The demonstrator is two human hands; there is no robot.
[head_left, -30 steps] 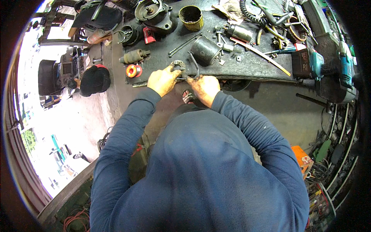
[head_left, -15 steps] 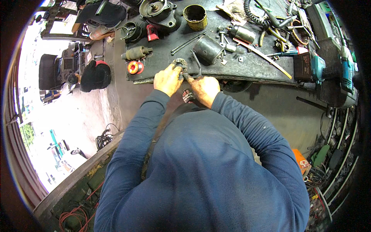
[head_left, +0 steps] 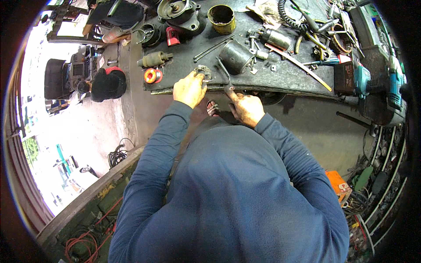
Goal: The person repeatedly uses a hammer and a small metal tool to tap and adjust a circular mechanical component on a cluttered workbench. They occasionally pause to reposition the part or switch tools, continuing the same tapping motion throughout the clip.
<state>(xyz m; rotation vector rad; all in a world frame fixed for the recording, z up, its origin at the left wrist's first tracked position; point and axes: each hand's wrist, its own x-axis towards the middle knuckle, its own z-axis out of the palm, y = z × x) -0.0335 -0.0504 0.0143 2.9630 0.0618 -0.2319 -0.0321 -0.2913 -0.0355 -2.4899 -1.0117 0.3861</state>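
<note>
My left hand (head_left: pixel 188 90) is closed around the near side of a ring-shaped, notched metal part (head_left: pixel 203 71), at the front edge of the dark workbench (head_left: pixel 280 79). To its right, my right hand (head_left: pixel 248 109) is just off the bench edge, with its forefinger stretched out and its thumb apart. That fingertip touches the thick dark end of a tool with a thin bent metal rod (head_left: pixel 225 72). Behind the tool lies a dark cylindrical motor housing (head_left: pixel 237 57). Left of my left hand are an orange-and-red spool (head_left: pixel 153 76) and a motor armature (head_left: pixel 155 59).
Farther back stand a yellow metal cylinder (head_left: pixel 221 20), a large dark housing (head_left: pixel 180 15) and a red box (head_left: pixel 173 36). A long thin strip (head_left: pixel 298 65) and a teal power drill (head_left: pixel 394 83) are at the right. Another person (head_left: pixel 107 85) is off to the left.
My right hand has moved right and back toward me, away from my left hand and the ring-shaped part. The bent-rod tool's near end has shifted slightly right. My left hand stays almost in place.
</note>
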